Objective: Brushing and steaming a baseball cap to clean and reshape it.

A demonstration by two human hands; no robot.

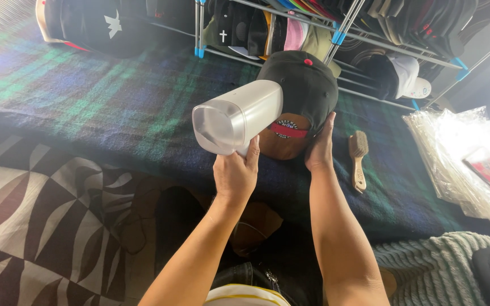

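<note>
My left hand [236, 173] grips the handle of a silver handheld steamer [237, 116], whose head points away towards a black cap [304, 90]. The cap has a red top button and a brown front with a red patch. It stands upright on a dark plaid blanket [114, 107]. My right hand [320, 147] holds the cap at its lower right edge. The steamer covers the cap's left side.
A wooden brush [358, 158] lies on the blanket right of the cap. A stack of clear plastic bags [466, 164] sits at the right. Metal racks [347, 34] full of caps stand behind. A black-and-white patterned rug [35, 215] lies at lower left.
</note>
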